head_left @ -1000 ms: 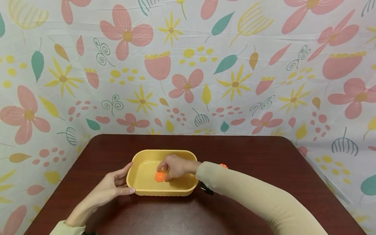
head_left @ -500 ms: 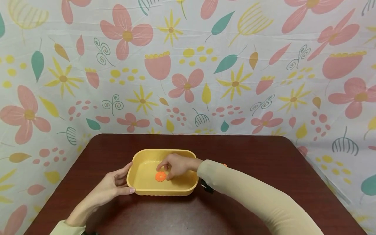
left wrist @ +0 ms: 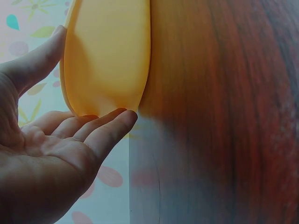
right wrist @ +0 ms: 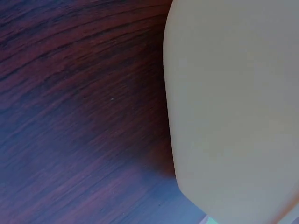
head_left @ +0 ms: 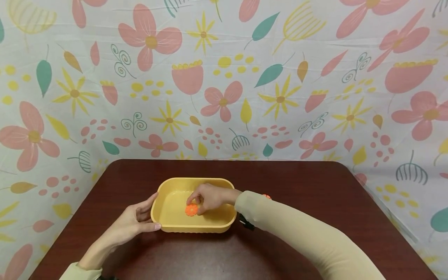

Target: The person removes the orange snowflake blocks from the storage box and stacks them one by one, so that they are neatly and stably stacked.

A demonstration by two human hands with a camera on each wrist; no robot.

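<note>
A yellow rectangular tub (head_left: 171, 206) stands on the dark table. My left hand (head_left: 134, 221) holds its left end between thumb and fingers. In the left wrist view that hand (left wrist: 60, 135) has its fingertips at the tub's end (left wrist: 112, 56) and its thumb along one side. Inside the tub, my right hand (head_left: 210, 197) pinches a flat orange flower-shaped piece (head_left: 191, 210) at its edge with thumb and fingertip. The right wrist view shows only the tub's outer wall (right wrist: 229, 107); the right hand is hidden there.
Another orange piece (head_left: 266, 196) lies right of the tub, mostly hidden behind the right sleeve (head_left: 297, 229). The dark wood table (head_left: 224, 256) reaches back to a flower-printed cloth (head_left: 224, 54).
Half a second ago the right thumb and finger were spread apart by the orange flower piece; now they have closed onto its edge. The left hand and the tub have stayed in place.
</note>
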